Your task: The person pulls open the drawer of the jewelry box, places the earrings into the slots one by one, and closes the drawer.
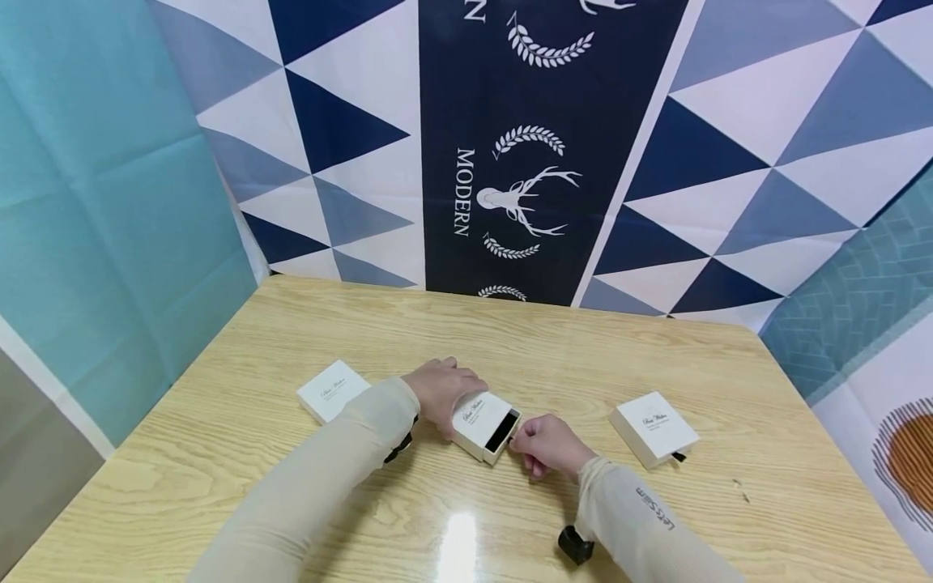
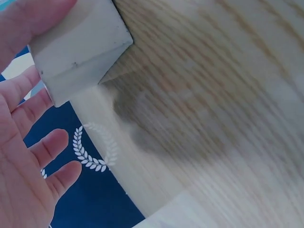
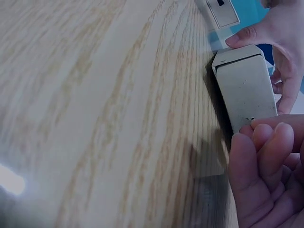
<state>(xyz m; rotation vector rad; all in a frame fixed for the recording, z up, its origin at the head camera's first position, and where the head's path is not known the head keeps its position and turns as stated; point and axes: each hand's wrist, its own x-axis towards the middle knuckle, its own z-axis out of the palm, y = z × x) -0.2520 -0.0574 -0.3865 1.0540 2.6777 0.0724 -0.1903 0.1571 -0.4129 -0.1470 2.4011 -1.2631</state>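
Between the hands, a small white drawer box point(image 1: 475, 415) with dark lettering lies on the table. Its inner drawer point(image 1: 502, 431) is pulled partly out toward the right, showing a dark inside. My left hand point(image 1: 441, 394) grips the outer sleeve from the far left side. In the left wrist view the thumb and first fingers hold the box point(image 2: 78, 52), while the other fingers stay off it. At the drawer's front end, my right hand point(image 1: 548, 444) pinches the small dark pull tab point(image 3: 252, 119), mostly hidden by the fingertips.
A second white box point(image 1: 332, 392) lies to the left, partly behind the left sleeve. To the right sits a third white box point(image 1: 653, 429) with a black ribbon tab point(image 1: 679, 457). The wooden table point(image 1: 408, 518) ends at a patterned cloth point(image 1: 503, 243) behind.
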